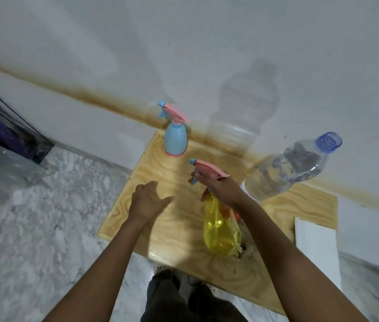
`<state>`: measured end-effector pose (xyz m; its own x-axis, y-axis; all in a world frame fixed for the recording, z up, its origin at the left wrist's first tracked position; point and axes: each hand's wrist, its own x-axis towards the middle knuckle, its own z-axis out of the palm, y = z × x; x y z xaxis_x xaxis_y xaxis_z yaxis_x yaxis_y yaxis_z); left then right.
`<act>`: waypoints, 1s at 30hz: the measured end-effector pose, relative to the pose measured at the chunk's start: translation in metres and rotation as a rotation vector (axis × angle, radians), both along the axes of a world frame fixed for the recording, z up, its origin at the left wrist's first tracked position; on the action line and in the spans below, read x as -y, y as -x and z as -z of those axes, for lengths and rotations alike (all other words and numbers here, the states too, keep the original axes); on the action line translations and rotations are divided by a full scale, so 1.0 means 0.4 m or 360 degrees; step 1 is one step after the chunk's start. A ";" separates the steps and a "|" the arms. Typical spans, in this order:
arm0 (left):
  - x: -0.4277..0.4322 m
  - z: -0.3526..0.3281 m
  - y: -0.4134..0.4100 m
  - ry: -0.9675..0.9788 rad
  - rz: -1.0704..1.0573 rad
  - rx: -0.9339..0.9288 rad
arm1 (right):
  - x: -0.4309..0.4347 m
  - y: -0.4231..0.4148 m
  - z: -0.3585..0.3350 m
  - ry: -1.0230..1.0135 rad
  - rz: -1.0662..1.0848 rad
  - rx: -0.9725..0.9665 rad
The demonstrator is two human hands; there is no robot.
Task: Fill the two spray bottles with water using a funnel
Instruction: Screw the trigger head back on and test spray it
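"Yellow spray bottle (221, 231): position and progress?"

"Head view: near right on wooden board (174, 228), right hand (221, 189) grasping its trigger head; left hand (147, 201) released, hovering left of it. Blue spray bottle (175, 140) stands far, head fitted. Uncapped water bottle (286, 170) at right. Funnel not identifiable. Judged: filling not yet begun."

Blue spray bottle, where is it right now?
Head view: the blue spray bottle stands upright at the far left corner of the wooden board, by the wall, beyond the yellow spray bottle.
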<state>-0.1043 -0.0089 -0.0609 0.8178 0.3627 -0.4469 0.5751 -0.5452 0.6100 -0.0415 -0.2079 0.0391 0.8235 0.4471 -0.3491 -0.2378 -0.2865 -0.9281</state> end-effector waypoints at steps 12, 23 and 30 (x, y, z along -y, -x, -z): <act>-0.013 0.079 -0.036 -0.0541 0.0160 -0.0150 | -0.047 -0.101 0.112 0.0443 -0.0159 -0.0305; -0.016 0.107 -0.038 -0.0543 0.0134 -0.0146 | -0.050 -0.140 0.145 0.0600 -0.0404 -0.0198; -0.014 0.114 -0.037 -0.0536 0.0108 -0.0134 | -0.039 -0.149 0.158 0.0560 -0.0408 -0.0165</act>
<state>-0.0897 -0.0032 -0.1063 0.8106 0.4471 -0.3782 0.5710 -0.7466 0.3414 0.0179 -0.1925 -0.0241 0.6544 0.4712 -0.5914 -0.2048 -0.6424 -0.7385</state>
